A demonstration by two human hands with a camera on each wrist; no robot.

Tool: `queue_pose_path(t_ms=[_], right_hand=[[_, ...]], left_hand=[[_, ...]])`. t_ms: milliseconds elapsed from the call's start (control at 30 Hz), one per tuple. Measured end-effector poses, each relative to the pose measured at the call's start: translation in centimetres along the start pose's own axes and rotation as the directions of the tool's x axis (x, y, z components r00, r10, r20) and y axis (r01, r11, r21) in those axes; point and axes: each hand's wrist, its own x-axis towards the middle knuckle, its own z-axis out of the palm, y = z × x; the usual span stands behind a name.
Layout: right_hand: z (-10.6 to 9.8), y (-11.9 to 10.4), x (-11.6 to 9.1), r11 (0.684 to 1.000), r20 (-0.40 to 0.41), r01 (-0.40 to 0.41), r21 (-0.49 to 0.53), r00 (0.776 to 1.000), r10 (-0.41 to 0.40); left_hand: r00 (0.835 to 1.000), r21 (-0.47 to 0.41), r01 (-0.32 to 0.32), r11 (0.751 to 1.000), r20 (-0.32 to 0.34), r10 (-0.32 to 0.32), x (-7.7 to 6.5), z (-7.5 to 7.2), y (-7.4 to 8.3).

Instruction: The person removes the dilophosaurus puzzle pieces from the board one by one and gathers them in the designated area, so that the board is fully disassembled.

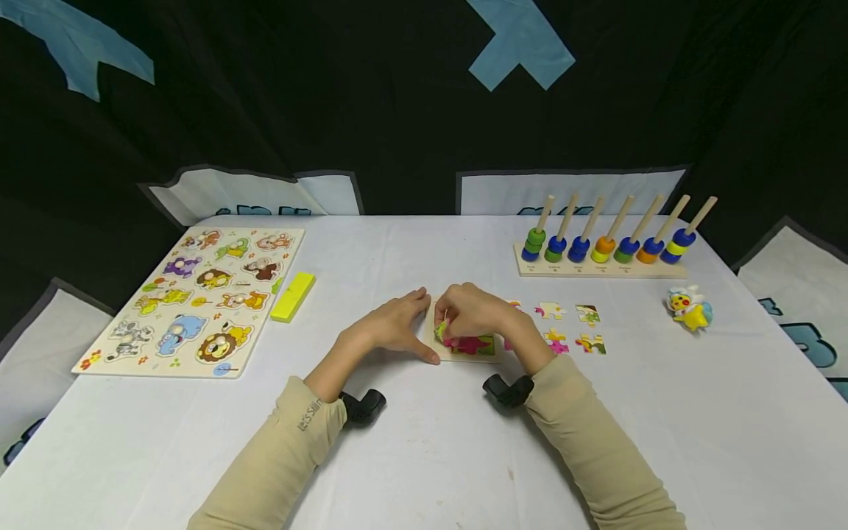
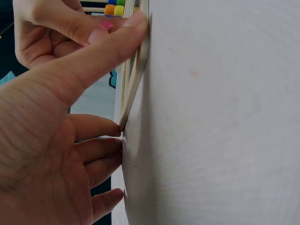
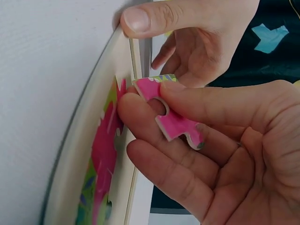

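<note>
Puzzle piece [image 3: 177, 125], pinched between thumb and index finger of the right hand [image 1: 472, 308], over the left part of the tray [image 3: 104, 77]. In the right-wrist view, showed a pink face, a green-and-yellow strip at one end, a rounded notch and a knob. Could not tell whether touching the tray or just clear of it.

Judged light, thin and stiff, likely wood or thick card, with little give. Probably somewhat slick on the printed face, and weakest at the neck of the knob. Seemed best held by the broad body, with thumb on the face and a finger behind, leaving knob and notch free.

Found the left hand [image 1: 397, 324] just left of the grip, with fingers spread and nothing clasped, thumb on the tray's near left corner, index fingertip near the far end of its left edge. Just right of the grip, saw pink-and-green pieces [image 1: 475, 344] seated in the tray; farther right, loose pieces [image 1: 588, 316] flat on the white tablecloth [image 1: 411, 456]. Well beyond the grip and to its right, noted a peg stand [image 1: 599, 271] with coloured rings; left of it, past the left hand, a yellow block [image 1: 293, 297].
</note>
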Motion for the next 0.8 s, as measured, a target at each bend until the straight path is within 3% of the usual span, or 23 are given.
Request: queue_pose_path(t_ms=[300, 567, 800], right_hand=[[-0.6, 0.1, -0.4, 1.0, -0.018, -0.007, 0.019, 1.0, 0.008], [-1.2, 0.4, -0.7, 0.998, -0.023, 0.045, 0.038, 0.999, -0.044], [-1.9, 1.3, -2.2, 0.996, -0.007, 0.067, 0.055, 0.998, -0.067]], left_hand=[[1.0, 0.0, -0.001, 1.0, 0.002, 0.001, -0.1, 0.0, 0.0], [1.0, 0.004, 0.001, 1.0, 0.001, -0.001, -0.1, -0.1, 0.1], [1.0, -0.014, 0.004, 1.0, 0.003, -0.004, -0.1, 0.0, 0.1]])
